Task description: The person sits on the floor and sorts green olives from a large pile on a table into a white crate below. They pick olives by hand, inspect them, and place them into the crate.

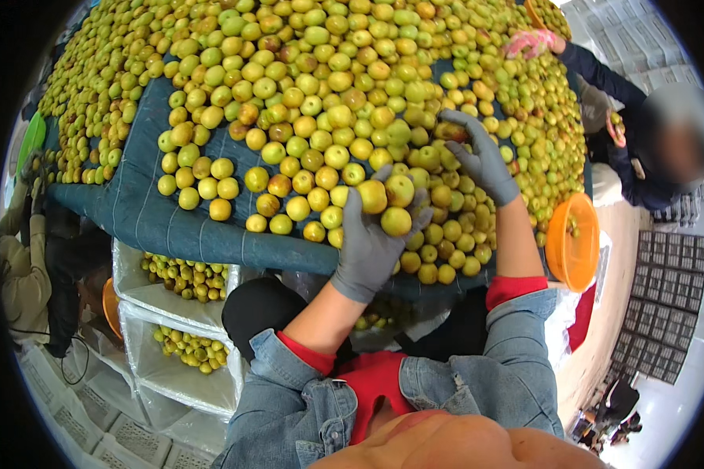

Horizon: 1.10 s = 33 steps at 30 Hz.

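Green-yellow fruits, jujube-like, some with brown patches, lie heaped on a table covered in dark blue-green cloth. Above its near edge, my left hand, in a grey glove, is palm up and cradles several green fruits. To its right, my right hand, also gloved in grey, has its fingers around a reddish-brown fruit at the pile. Part of that fruit is hidden by the fingers.
Plastic-lined crates with fruits stand below the table at the left. An orange basin is at the right edge, a green basin at the far left. A co-worker's pink-gloved hand touches fruits at upper right; another person sits at left.
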### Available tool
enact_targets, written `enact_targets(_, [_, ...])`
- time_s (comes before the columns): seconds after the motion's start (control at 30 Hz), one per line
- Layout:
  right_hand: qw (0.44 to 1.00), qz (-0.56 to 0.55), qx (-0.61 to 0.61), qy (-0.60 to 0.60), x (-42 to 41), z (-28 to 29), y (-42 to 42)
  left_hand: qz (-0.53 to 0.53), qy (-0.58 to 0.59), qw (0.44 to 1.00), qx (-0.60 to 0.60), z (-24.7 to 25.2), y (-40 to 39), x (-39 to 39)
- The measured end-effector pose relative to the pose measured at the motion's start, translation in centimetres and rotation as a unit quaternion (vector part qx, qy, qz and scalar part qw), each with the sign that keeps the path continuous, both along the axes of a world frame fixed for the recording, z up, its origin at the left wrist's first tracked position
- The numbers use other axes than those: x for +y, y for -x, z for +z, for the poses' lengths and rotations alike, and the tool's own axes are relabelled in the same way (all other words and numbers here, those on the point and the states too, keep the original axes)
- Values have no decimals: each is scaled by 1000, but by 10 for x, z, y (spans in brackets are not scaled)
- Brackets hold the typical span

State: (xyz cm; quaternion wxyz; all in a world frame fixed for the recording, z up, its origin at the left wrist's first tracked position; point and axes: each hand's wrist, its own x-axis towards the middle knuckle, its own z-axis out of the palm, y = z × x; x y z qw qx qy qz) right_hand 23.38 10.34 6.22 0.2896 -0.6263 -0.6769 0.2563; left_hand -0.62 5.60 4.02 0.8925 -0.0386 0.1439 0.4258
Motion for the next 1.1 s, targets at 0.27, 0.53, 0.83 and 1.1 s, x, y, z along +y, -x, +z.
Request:
enact_targets(0.27, [934,-35,354,12,-89,-11,38,-8,-75,997,35,-2,-6,-7])
enact_targets(0.53, [821,-140,552,39,-116,-31,56,-62,-92,993,-41,-10,-15,-15])
enact_targets(0.83, [876,-147,456,-52,-116,-55,90,-9,-351,879,323,-14,-47,-27])
enact_targets(1.1, [943,-167,251,-137,-127,-15,89,37,-659,538,525,-23,-32,-26])
